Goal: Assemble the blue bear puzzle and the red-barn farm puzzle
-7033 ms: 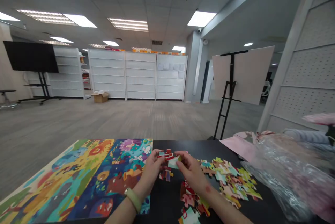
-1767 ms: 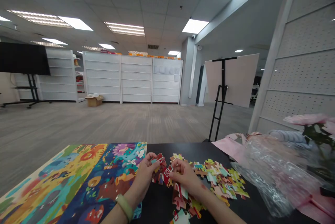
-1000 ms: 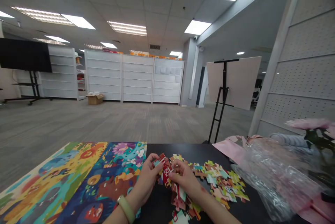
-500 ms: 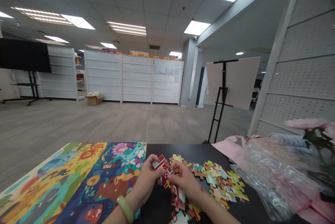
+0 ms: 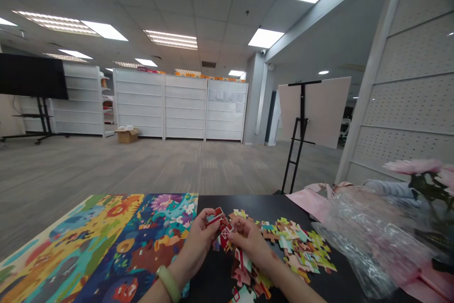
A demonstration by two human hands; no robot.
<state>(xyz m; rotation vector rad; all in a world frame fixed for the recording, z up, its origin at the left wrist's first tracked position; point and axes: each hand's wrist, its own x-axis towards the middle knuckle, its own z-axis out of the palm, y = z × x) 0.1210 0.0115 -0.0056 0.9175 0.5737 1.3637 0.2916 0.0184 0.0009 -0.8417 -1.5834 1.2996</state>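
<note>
My left hand, wearing a pale green bangle, pinches a red-and-white jigsaw piece between thumb and fingers. My right hand is closed at the fingertips on a red jigsaw piece with a white cross pattern. The two pieces are close together, partly covered by the fingers; I cannot tell if they are joined. Under and beside my right hand lie loose jigsaw pieces, some of them red and pink. More mixed pieces are heaped to the right.
Two colourful animal pictures, one yellow and one dark blue, cover the left of the black table. Crumpled clear plastic, pink wrapping and pink flowers crowd the right side. An easel stands beyond the table.
The red piece with the white cross has tilted and shows more of its face between my fingers. Both hands stay nearly in place.
</note>
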